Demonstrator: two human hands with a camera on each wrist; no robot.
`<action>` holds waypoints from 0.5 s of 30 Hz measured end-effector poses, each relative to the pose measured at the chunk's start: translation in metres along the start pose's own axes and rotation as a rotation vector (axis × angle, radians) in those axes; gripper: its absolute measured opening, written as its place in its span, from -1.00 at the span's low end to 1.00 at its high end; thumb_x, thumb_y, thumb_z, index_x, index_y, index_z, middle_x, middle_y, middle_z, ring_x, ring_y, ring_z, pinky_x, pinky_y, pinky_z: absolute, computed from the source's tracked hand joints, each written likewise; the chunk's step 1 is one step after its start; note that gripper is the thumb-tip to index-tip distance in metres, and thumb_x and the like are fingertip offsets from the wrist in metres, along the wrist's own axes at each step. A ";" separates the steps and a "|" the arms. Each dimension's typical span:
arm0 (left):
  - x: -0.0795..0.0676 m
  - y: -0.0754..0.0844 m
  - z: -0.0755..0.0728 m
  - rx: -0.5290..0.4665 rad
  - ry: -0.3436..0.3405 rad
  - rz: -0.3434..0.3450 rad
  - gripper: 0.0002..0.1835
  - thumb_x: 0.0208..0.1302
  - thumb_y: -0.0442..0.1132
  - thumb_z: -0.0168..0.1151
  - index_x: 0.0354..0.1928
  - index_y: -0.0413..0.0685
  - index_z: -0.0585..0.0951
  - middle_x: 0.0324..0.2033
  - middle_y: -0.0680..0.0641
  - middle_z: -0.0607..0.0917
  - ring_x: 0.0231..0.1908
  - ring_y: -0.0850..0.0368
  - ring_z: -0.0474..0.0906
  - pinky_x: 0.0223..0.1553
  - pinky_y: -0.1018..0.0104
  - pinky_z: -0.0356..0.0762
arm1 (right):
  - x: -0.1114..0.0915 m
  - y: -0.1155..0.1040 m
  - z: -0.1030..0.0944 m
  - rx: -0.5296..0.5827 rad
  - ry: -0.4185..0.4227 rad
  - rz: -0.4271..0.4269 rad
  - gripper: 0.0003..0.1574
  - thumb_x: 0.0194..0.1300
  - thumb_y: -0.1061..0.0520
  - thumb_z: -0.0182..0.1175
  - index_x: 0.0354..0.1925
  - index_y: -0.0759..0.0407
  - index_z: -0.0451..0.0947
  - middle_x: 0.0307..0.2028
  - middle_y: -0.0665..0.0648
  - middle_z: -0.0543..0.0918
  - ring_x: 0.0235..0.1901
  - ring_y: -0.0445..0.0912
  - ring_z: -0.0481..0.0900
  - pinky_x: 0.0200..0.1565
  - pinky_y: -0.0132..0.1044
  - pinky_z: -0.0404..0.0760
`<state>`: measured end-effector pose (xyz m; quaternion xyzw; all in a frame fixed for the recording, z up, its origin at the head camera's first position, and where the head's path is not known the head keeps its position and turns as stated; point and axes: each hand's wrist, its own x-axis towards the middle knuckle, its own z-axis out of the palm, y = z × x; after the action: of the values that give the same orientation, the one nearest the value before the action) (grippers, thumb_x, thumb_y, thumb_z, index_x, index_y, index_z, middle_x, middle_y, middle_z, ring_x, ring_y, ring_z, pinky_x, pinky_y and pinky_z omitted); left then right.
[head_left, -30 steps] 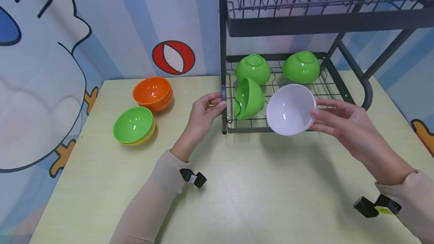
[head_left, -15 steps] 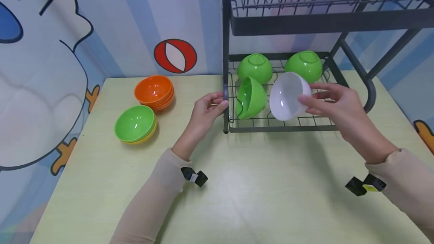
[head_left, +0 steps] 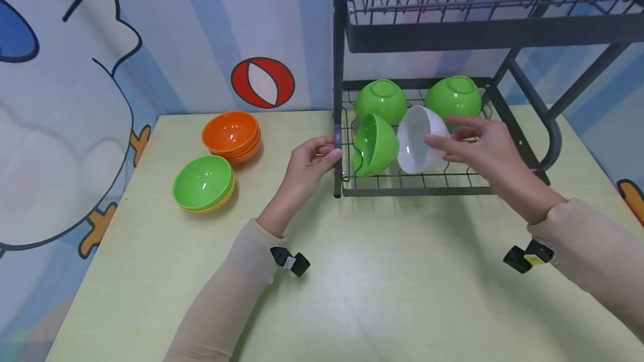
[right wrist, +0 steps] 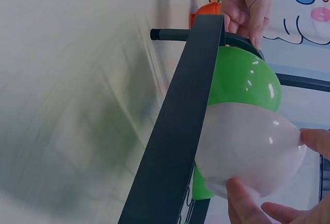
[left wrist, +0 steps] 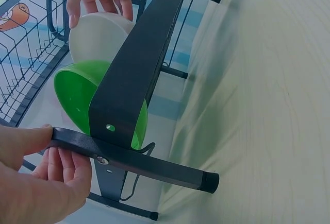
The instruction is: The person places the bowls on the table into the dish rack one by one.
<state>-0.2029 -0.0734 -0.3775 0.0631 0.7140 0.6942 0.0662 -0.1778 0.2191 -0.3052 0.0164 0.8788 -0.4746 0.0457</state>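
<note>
A white bowl [head_left: 416, 141] stands tilted on its side on the lower shelf of a black dish rack [head_left: 417, 191]. My right hand [head_left: 480, 147] holds it, thumb near the rim and fingers on its outer side; the right wrist view shows fingertips [right wrist: 237, 188] on the bowl's outside. Close on its left leans a green bowl [head_left: 377, 144], likewise on its side. Two more green bowls, a left one [head_left: 381, 100] and a right one [head_left: 454, 96], lie upside down behind. My left hand [head_left: 308, 166] grips the rack's left front post [left wrist: 77, 139] between thumb and curled fingers.
On the table [head_left: 312, 300], left of the rack, stand a stack of orange bowls [head_left: 230, 133] and a green bowl [head_left: 202, 182] nested in a yellow one [head_left: 221, 203]. The rack's upper tier [head_left: 483, 35] overhangs the lower shelf. A patterned wall [head_left: 191, 32] rises behind.
My right hand has carried the white bowl back and slightly left, from the shelf's front edge to beside the leaning green bowl, tipping it more upright. The left hand has stayed on the post.
</note>
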 end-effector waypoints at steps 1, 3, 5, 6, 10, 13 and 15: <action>0.000 0.000 0.000 0.001 -0.001 0.001 -0.63 0.41 -0.37 0.21 0.21 -0.34 0.51 -0.10 -0.19 0.62 -0.10 0.04 0.62 0.05 0.31 0.61 | 0.001 -0.001 0.001 0.001 -0.006 0.001 0.04 0.23 -0.25 0.37 0.44 0.26 0.28 0.04 0.30 0.47 -0.23 -0.19 0.64 -0.20 -0.41 0.70; 0.001 0.000 0.000 -0.002 -0.003 0.002 -0.63 0.41 -0.38 0.21 0.21 -0.34 0.51 -0.10 -0.19 0.62 -0.09 0.03 0.62 0.05 0.31 0.61 | 0.003 -0.002 0.002 0.002 -0.019 0.005 0.03 0.22 -0.26 0.37 0.44 0.24 0.28 0.06 0.30 0.47 -0.21 -0.16 0.64 -0.19 -0.41 0.70; 0.001 0.000 0.001 -0.003 -0.005 0.001 -0.63 0.42 -0.38 0.21 0.21 -0.35 0.51 -0.10 -0.19 0.61 -0.09 0.03 0.62 0.05 0.32 0.61 | 0.004 -0.003 0.004 -0.002 -0.029 0.009 0.02 0.23 -0.26 0.37 0.44 0.23 0.29 0.07 0.30 0.47 -0.18 -0.12 0.64 -0.19 -0.41 0.69; 0.001 0.001 0.001 -0.005 -0.006 0.001 -0.63 0.42 -0.38 0.20 0.21 -0.35 0.51 -0.10 -0.19 0.61 -0.09 0.03 0.62 0.05 0.32 0.61 | 0.005 -0.004 0.006 0.001 -0.030 0.008 0.01 0.23 -0.25 0.37 0.43 0.24 0.30 0.08 0.30 0.47 -0.17 -0.10 0.63 -0.19 -0.40 0.69; 0.001 0.001 0.001 -0.004 -0.006 -0.002 -0.63 0.42 -0.38 0.20 0.21 -0.35 0.50 -0.09 -0.19 0.61 -0.08 0.03 0.62 0.05 0.32 0.61 | 0.008 -0.007 0.011 0.000 -0.037 0.016 -0.03 0.24 -0.22 0.38 0.41 0.25 0.33 0.07 0.30 0.50 -0.14 -0.03 0.63 -0.20 -0.39 0.69; 0.000 0.001 0.000 0.000 -0.006 -0.005 -0.63 0.42 -0.37 0.20 0.21 -0.35 0.50 -0.09 -0.19 0.61 -0.07 0.02 0.62 0.05 0.32 0.61 | 0.011 -0.008 0.015 0.007 -0.045 0.023 -0.06 0.25 -0.18 0.38 0.40 0.26 0.34 0.06 0.31 0.51 -0.15 -0.03 0.63 -0.21 -0.39 0.69; 0.000 0.001 0.000 0.003 -0.005 -0.006 -0.62 0.42 -0.37 0.20 0.22 -0.34 0.50 -0.09 -0.19 0.61 -0.06 0.02 0.62 0.05 0.32 0.61 | 0.013 -0.009 0.018 0.015 -0.057 0.028 -0.06 0.25 -0.17 0.38 0.40 0.27 0.33 0.07 0.32 0.50 -0.14 -0.02 0.64 -0.20 -0.39 0.69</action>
<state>-0.2028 -0.0736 -0.3764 0.0629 0.7151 0.6926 0.0701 -0.1898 0.1994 -0.3089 0.0155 0.8733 -0.4808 0.0771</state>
